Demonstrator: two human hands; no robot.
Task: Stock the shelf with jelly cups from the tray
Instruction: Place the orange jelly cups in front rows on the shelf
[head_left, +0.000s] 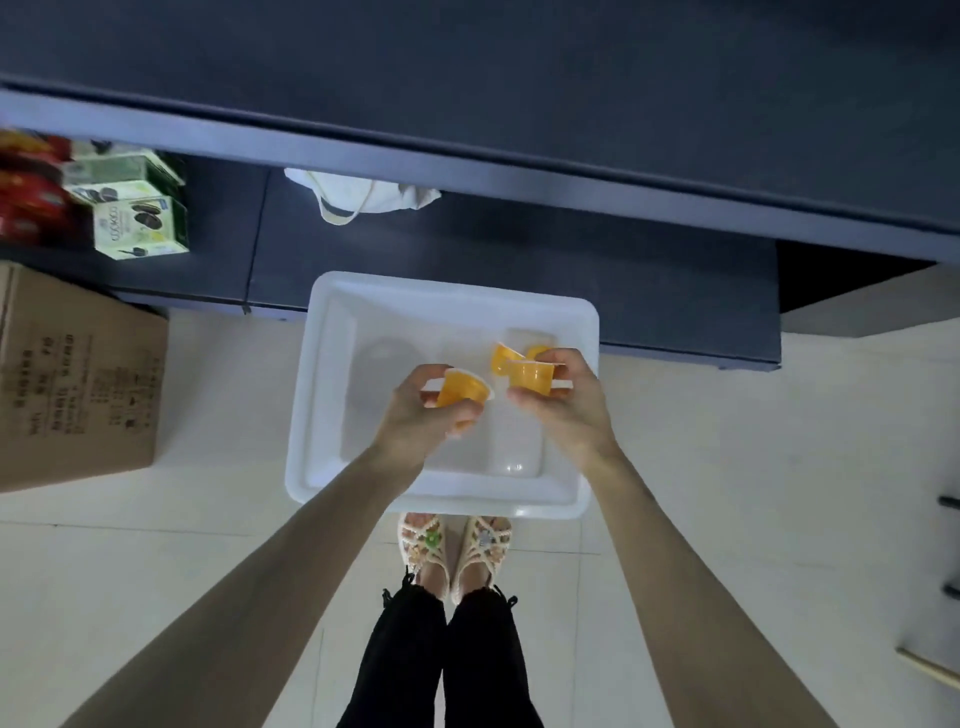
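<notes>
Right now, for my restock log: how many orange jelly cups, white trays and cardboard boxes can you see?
Jelly cups: 4, one in the left hand, one in the right hand, two behind it
Trays: 1
Cardboard boxes: 1
Total: 6
An orange patch under the left hand may be a fifth cup; cannot tell.

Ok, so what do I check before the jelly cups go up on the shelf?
1. Left hand grips a jelly cup: ok.
2. Right hand grips a second jelly cup: ok.
3. Lids sealed, nothing leaking: cannot tell.
4. Bare spot on the lower shelf, right of the white bag: ok.
5. Tray emptied: cannot tell; more orange cups show behind the second jelly cup, held or lying there is unclear.
</notes>
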